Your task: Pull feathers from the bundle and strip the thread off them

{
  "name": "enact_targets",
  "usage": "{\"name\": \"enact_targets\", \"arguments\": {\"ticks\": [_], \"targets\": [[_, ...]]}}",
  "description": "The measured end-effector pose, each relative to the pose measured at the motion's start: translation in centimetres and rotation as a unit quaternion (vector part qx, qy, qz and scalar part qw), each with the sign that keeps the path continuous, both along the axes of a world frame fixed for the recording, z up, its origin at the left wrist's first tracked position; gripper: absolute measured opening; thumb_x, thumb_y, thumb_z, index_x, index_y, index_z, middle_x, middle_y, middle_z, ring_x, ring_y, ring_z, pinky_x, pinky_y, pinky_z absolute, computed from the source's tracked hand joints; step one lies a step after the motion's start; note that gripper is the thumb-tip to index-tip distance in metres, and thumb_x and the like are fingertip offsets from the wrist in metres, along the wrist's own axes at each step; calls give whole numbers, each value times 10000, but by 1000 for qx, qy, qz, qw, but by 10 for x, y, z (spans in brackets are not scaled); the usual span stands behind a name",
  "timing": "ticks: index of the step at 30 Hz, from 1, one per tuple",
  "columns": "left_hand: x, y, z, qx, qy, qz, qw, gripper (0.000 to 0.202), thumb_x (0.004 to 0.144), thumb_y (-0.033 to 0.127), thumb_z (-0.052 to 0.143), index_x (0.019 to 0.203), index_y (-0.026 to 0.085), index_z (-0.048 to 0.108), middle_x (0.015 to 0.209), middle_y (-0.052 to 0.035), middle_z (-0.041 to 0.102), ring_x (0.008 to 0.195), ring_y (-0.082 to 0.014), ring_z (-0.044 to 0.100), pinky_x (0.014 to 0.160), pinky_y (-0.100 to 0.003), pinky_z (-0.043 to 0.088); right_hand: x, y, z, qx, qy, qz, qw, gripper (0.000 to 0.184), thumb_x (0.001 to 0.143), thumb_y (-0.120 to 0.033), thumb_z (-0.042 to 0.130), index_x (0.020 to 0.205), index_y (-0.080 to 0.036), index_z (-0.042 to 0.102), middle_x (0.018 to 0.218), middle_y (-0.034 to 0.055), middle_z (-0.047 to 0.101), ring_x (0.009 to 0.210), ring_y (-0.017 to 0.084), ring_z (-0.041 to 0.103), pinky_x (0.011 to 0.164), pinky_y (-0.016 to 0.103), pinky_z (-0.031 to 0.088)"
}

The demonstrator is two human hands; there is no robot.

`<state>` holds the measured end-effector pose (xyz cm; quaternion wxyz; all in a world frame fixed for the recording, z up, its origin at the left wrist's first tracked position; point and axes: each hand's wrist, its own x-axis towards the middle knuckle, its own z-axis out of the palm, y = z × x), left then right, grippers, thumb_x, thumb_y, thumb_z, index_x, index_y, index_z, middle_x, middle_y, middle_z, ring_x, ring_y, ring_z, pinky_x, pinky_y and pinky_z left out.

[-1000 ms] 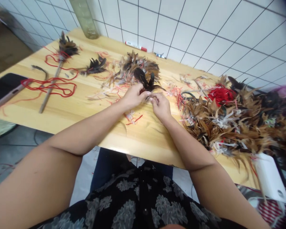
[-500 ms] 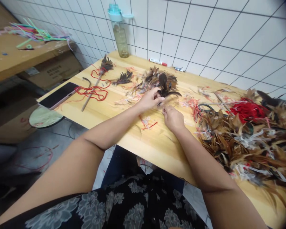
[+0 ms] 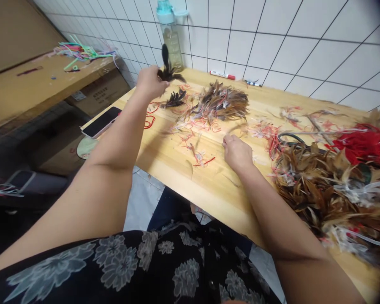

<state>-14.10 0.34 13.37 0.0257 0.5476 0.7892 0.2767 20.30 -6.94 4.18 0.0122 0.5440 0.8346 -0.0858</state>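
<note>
My left hand [image 3: 152, 82] is raised over the far left part of the table, closed on a small bunch of dark feathers [image 3: 166, 63], which stands out past the fingers. Just below it, another dark feather bunch [image 3: 175, 98] lies on the wood. My right hand [image 3: 238, 153] rests low over the middle of the table with its fingers curled together; whatever they may hold does not show. Beyond it lies a heap of brown feathers [image 3: 223, 101]. Red cord [image 3: 149, 121] shows beside my left forearm, which hides the feathered stick.
A large pile of brown feathers [image 3: 307, 185] with red strands [image 3: 361, 143] covers the right side. Against the tiled wall stand a water bottle [image 3: 172, 42] and, lying down, a red marker [image 3: 222, 75]. A phone [image 3: 101, 121] lies at the left edge.
My left hand has moved away from my right hand, up and to the left, carrying the dark feathers. My right hand has stayed near the same place. The view has shifted slightly left.
</note>
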Motion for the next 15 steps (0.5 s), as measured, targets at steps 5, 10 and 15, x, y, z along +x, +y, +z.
{"name": "enact_targets", "arguments": {"ticks": [5, 10, 15], "targets": [[-38, 16, -21, -43, 29, 30, 998, 552, 1044, 123, 845, 754, 245, 392, 775, 37, 350, 843, -168, 270, 834, -341, 265, 0, 0, -1, -2, 9, 4, 1000, 419, 1202, -241, 379, 1474, -195, 695, 1478, 185, 786, 1364, 320, 781, 883, 372, 507], [-40, 30, -38, -161, 90, -12, 983, 478, 1074, 244, 826, 753, 229, 472, 719, 44, 325, 851, -171, 313, 846, -341, 302, 2, 1, -2, 1, 9, 2, 1000, 407, 1200, -243, 381, 1450, -207, 699, 1481, 172, 789, 1324, 335, 795, 858, 391, 497], [-33, 40, -49, -290, 153, 10, 945, 457, 900, 211, 863, 660, 267, 478, 634, -2, 403, 1086, -360, 702, 913, -378, 433, 1, 3, -2, -8, 12, 2, 1000, 393, 1201, -244, 385, 1441, -216, 696, 1480, 170, 793, 1344, 324, 799, 862, 382, 498]]}}
